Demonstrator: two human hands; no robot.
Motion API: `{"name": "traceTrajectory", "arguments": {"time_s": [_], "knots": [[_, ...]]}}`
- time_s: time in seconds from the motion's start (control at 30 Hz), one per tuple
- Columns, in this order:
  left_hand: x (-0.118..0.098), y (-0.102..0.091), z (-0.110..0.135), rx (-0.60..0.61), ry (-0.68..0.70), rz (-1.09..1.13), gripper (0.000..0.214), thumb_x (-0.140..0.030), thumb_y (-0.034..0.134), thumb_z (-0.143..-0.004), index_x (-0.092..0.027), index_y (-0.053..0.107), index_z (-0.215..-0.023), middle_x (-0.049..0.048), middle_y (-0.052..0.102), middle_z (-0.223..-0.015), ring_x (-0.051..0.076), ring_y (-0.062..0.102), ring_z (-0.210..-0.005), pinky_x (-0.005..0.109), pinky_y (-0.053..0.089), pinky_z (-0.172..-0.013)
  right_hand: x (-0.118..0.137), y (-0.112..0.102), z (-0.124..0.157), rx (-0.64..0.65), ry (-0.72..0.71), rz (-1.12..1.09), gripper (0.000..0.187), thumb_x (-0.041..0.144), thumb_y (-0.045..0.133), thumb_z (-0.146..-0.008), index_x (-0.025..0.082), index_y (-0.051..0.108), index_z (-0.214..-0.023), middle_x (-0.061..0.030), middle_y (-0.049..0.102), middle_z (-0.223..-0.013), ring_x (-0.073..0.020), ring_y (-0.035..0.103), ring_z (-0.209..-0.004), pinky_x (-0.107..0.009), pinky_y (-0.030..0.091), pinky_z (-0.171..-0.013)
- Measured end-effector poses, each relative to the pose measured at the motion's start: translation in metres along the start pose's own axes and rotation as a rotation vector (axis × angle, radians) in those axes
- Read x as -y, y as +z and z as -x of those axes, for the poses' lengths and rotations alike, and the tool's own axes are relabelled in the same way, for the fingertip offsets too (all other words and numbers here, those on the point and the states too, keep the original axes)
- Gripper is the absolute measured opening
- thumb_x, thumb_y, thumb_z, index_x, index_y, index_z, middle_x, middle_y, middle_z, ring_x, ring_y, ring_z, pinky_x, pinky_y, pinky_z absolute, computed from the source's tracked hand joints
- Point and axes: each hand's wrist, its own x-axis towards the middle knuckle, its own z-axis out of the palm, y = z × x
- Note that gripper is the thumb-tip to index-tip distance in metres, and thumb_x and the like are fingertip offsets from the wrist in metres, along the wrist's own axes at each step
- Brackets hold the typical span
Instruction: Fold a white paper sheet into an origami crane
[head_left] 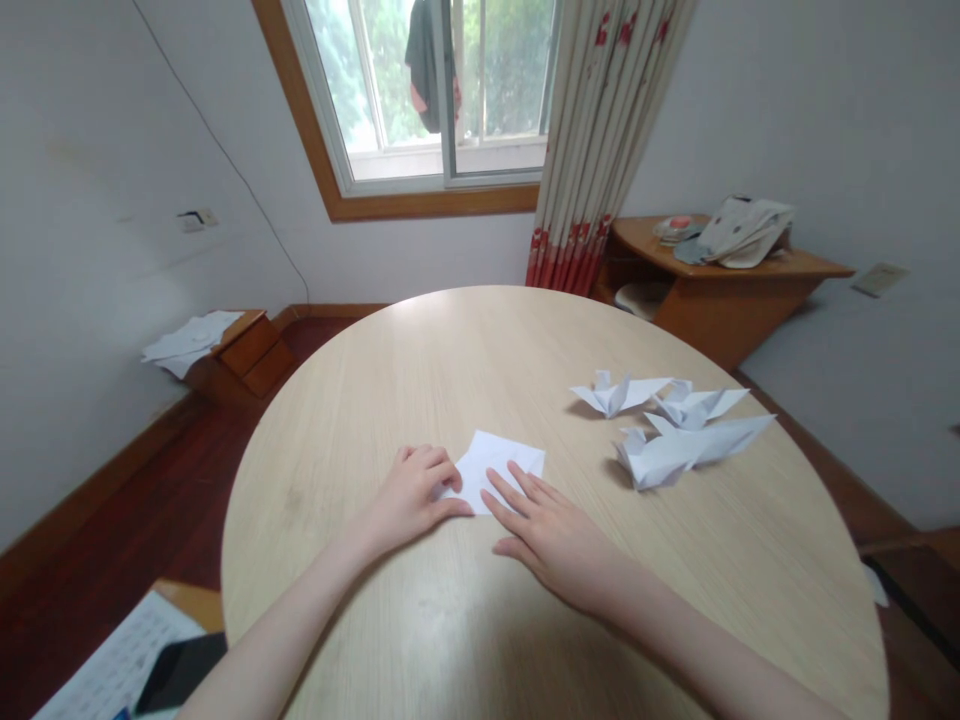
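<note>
A folded white paper lies flat on the round wooden table, just in front of me. My left hand has its fingers curled and presses down on the paper's near left edge. My right hand lies flat with fingers stretched out, the fingertips resting on the paper's near right part. Neither hand lifts the sheet.
Three folded white paper birds sit on the table to the right. A wooden corner desk with bags stands at the back right, beside a curtain. A low drawer unit with papers is at the left. A phone lies at the lower left.
</note>
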Motion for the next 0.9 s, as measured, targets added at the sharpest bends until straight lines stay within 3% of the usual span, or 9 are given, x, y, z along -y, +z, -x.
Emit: {"name": "traceTrajectory", "arguments": {"time_s": [0.13,0.27,0.37,0.63,0.9], "knots": [[0.000,0.014,0.000,-0.021,0.136,0.021,0.024,-0.043,0.061,-0.088,-0.019,0.061,-0.088,0.0030,0.063,-0.091,0.019,0.055,-0.090,0.032,0.037,-0.081,-0.002,0.003,-0.001,-0.006,0.003,0.036,0.047,0.029,0.052,-0.093,0.011,0.048,-0.136,-0.0134,0.043,-0.145,-0.0343,0.036,-0.135,-0.050,0.041,-0.105],[0.001,0.021,0.001,-0.048,0.176,-0.012,0.028,-0.046,0.058,-0.089,-0.019,0.063,-0.091,0.0061,0.063,-0.092,0.020,0.055,-0.088,0.032,0.042,-0.078,-0.003,0.006,0.000,-0.052,0.024,-0.003,0.045,0.029,0.044,-0.097,0.014,0.046,-0.139,-0.0124,0.044,-0.143,-0.0302,0.037,-0.135,-0.047,0.043,-0.103],[-0.001,0.023,0.000,-0.065,0.190,-0.074,0.030,-0.047,0.056,-0.090,-0.019,0.064,-0.090,0.0070,0.063,-0.090,0.021,0.056,-0.086,0.033,0.043,-0.076,-0.001,0.003,0.000,-0.042,0.056,0.006,0.042,0.027,0.043,-0.097,0.013,0.050,-0.136,-0.0125,0.048,-0.141,-0.0320,0.042,-0.132,-0.048,0.047,-0.097],[-0.007,0.023,0.000,-0.049,0.198,-0.070,0.030,-0.041,0.045,-0.097,-0.019,0.065,-0.091,0.0064,0.064,-0.089,0.019,0.058,-0.086,0.031,0.045,-0.076,0.000,-0.004,-0.003,-0.142,0.120,-0.041,0.032,0.020,0.042,-0.095,0.016,0.065,-0.116,-0.0108,0.064,-0.125,-0.0305,0.056,-0.116,-0.048,0.050,-0.089],[-0.011,0.023,-0.002,-0.036,0.200,-0.076,0.033,-0.035,0.038,-0.100,-0.018,0.065,-0.091,0.0067,0.065,-0.089,0.019,0.058,-0.084,0.031,0.045,-0.075,-0.006,0.000,-0.006,-0.257,0.137,-0.166,0.026,0.011,0.046,-0.090,0.018,0.071,-0.094,-0.0070,0.070,-0.110,-0.0248,0.057,-0.103,-0.041,0.049,-0.087]]}}
